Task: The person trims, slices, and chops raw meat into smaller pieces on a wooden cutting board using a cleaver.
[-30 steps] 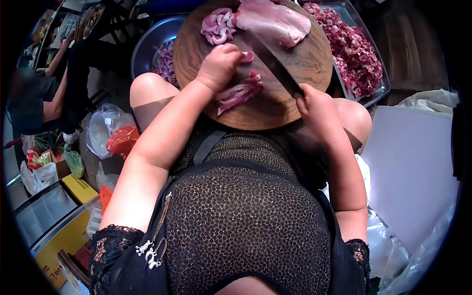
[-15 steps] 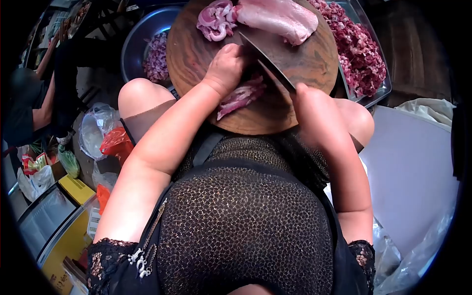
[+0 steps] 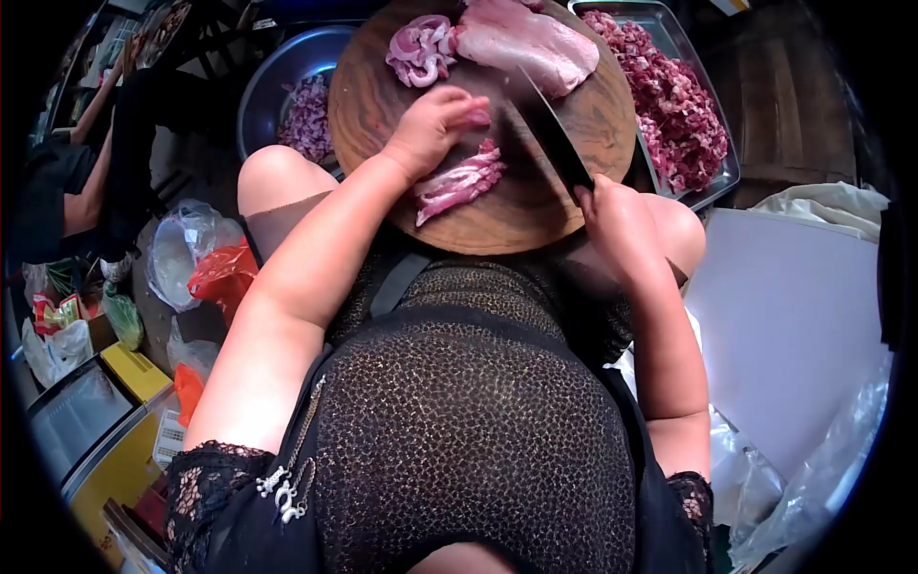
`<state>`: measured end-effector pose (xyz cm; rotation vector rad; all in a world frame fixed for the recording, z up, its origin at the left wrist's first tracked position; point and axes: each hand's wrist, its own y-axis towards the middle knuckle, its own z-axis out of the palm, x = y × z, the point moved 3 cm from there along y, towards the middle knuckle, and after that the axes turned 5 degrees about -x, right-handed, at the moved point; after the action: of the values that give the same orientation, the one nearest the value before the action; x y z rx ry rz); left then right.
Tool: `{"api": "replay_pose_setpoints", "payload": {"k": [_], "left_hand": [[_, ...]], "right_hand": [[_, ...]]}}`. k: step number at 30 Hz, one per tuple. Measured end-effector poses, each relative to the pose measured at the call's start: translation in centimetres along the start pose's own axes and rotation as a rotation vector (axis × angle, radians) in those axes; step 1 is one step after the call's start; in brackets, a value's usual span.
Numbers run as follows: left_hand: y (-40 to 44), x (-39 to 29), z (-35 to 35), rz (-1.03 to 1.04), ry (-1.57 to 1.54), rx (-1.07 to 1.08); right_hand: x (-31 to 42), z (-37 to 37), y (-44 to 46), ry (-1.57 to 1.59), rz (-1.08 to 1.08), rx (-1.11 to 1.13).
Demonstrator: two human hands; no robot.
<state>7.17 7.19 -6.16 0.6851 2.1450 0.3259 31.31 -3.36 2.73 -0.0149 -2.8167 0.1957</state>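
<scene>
My right hand point(image 3: 617, 225) is closed around the handle of a cleaver point(image 3: 555, 139), whose dark blade slants up and left over the round wooden chopping board point(image 3: 583, 124). On the board's left side hovers my left hand point(image 3: 435, 124), its fingers loosely stretched and a little blurred, with nothing plainly held. Just below those fingers lie cut strips of fatty meat point(image 3: 464, 182). A large pale slab of pork point(image 3: 526, 43) rests at the board's far side, beside a curled piece of meat point(image 3: 421, 50).
A metal tray point(image 3: 732, 172) heaped with chopped meat point(image 3: 674, 105) stands right of the board. At left, a metal bowl point(image 3: 253, 100) holds more small pieces. Plastic bags point(image 3: 186, 253) and a yellow box point(image 3: 139, 373) sit lower left. Another person's arm point(image 3: 86, 196) shows far left.
My left hand has lifted off the meat strips, uncovering them. The cleaver has swung away to the right, its blade now steeper, and my right hand has shifted slightly with it.
</scene>
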Motion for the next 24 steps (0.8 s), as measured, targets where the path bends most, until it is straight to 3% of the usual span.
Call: {"api": "replay_pose_setpoints", "payload": {"k": [1,3,5,7,9,10,11,13,14,16,19,23,24], "left_hand": [[0.0,0.1,-0.3,-0.109,-0.142,-0.113],[-0.8,1.1,-0.4,-0.143,-0.095,-0.153],[-0.7,1.2,0.0,0.12,0.205,-0.039],[-0.7,1.8,0.6,0.122,0.215,0.016],[-0.9,2.6,1.3,-0.016,0.081,0.077],[-0.7,2.4,1.4,0.135,0.099,-0.058],[-0.9,2.7,1.8,0.128,0.096,-0.053],[-0.6,2.3,1.4,-0.193,-0.213,0.006],[-0.4,2.0,1.2,-0.199,-0.212,0.014],[0.0,0.6,0.8,0.182,0.017,-0.025],[-0.5,0.5,0.9,0.274,0.193,-0.028],[-0.4,-0.1,0.3,0.28,0.197,0.015],[-0.3,0.9,0.5,0.202,0.12,0.054]], "right_hand": [[0.4,-0.2,-0.4,-0.004,-0.003,0.001],[1.5,-0.5,-0.9,0.018,-0.018,-0.005],[2.0,0.1,-0.8,-0.013,-0.079,-0.019],[2.9,0.2,-0.5,-0.066,-0.164,-0.001],[2.8,0.6,0.2,-0.072,-0.179,0.005],[2.6,0.7,0.5,-0.051,-0.182,0.04],[2.5,0.9,0.9,-0.029,-0.184,0.078],[3.0,0.5,1.8,-0.045,-0.18,0.108],[3.2,0.5,2.4,-0.065,-0.18,0.124],[3.5,2.4,4.3,-0.049,-0.212,0.12],[5.3,3.3,7.0,-0.035,-0.267,0.088],[4.7,1.9,6.5,-0.048,-0.25,0.173],[3.2,1.8,5.7,-0.051,-0.223,0.159]]}}
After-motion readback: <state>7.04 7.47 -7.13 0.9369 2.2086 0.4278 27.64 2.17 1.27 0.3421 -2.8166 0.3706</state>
